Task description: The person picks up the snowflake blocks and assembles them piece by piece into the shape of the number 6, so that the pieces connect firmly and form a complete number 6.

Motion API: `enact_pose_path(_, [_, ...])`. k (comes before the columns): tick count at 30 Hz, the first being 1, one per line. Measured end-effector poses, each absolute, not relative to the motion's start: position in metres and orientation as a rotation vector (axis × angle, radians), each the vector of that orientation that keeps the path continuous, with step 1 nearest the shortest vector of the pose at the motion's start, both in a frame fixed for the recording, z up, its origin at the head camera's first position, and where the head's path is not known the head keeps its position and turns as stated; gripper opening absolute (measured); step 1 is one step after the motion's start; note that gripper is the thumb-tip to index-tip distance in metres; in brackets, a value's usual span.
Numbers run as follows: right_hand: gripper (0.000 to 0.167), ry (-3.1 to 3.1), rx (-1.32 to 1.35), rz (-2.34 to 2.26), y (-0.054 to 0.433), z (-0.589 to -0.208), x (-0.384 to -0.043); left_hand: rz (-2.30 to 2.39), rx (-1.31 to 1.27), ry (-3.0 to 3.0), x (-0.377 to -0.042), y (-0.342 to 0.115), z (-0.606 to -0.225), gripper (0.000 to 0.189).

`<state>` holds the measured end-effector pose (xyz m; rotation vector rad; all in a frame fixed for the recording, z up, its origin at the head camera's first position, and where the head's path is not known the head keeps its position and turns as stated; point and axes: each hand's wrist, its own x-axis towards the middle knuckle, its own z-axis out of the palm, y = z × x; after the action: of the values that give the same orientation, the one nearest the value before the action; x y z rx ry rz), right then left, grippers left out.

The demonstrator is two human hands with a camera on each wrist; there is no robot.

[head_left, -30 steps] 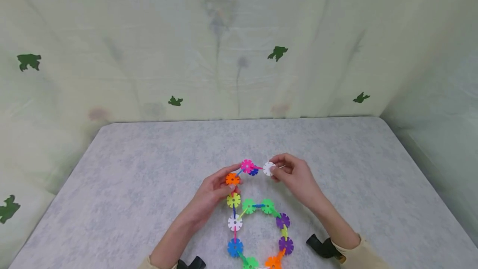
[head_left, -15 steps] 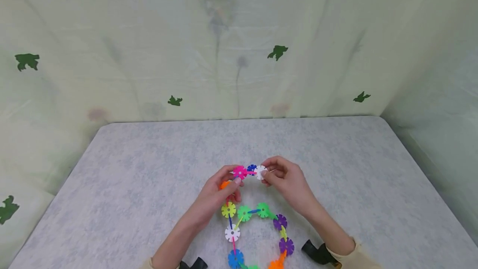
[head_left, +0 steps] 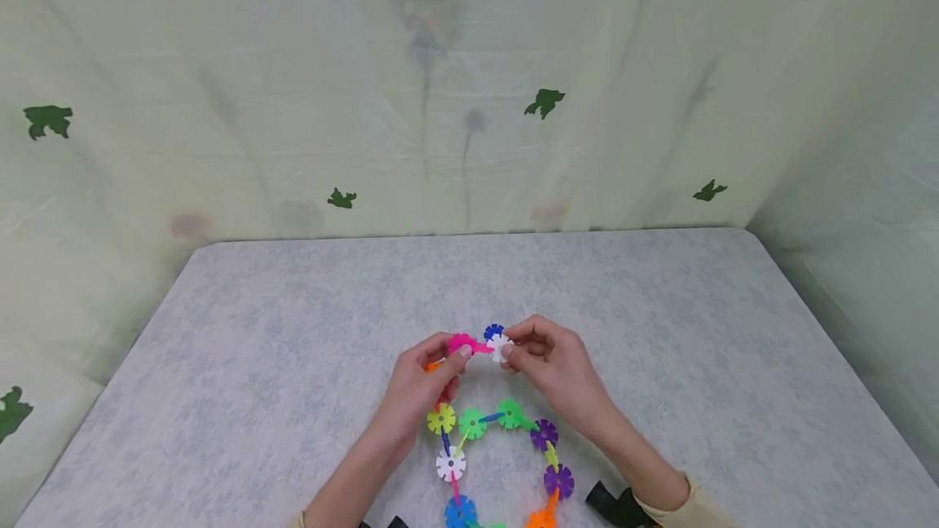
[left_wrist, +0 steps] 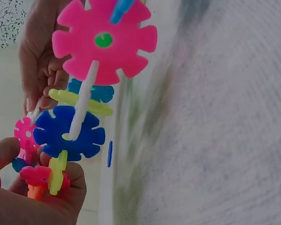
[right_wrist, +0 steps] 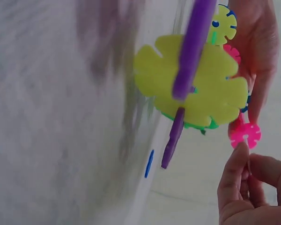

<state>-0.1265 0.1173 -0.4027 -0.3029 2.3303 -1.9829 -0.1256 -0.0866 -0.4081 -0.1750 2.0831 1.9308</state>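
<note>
Near the table's middle, my left hand pinches a pink notched plastic disc between thumb and fingers. An orange disc shows partly behind that thumb. My right hand pinches a white snowflake disc at its edge. An edge-on pink disc lies between the pink and white ones. Just behind is a dark blue disc. From the left hand the joined chain runs down through a yellow disc and a white disc. Whether the pinched white disc is slotted in, I cannot tell.
The chain continues as a loop with green discs, purple discs, an orange disc and a blue disc, cut off by the frame's bottom. A grey table meets a pale curtain behind.
The left hand's grip has shifted from near the orange disc to the pink disc. My right hand has moved left and toward me with the white disc, closing up on the left hand.
</note>
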Motion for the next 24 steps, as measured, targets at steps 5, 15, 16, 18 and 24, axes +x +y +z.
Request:
enact_pose_path(5, [0.014, 2.322, -0.302, -1.980, 0.117, -0.403, -0.127, 1.916, -0.141, 2.081, -0.125, -0.087, -0.408, 0.028])
enact_pose_path(15, [0.028, 2.252, -0.475, -1.863, 0.131, -0.405, -0.150, 1.959, -0.102, 1.998, -0.130, -0.092, -0.410, 0.024])
enact_pose_path(16, [0.028, 2.268, -0.485, -1.826, 0.132, -0.405, -0.155, 1.966, -0.100, 1.989, -0.130, -0.093, -0.411, 0.025])
enact_pose_path(18, [0.025, 2.337, -0.489, -1.708, 0.133, -0.406, -0.166, 1.982, -0.097, 1.971, -0.131, -0.095, -0.411, 0.026])
enact_pose_path(24, [0.023, 2.550, -0.578, -1.135, 0.128, -0.412, -0.196, 2.016, -0.112, 1.899, -0.134, -0.099, -0.413, 0.027])
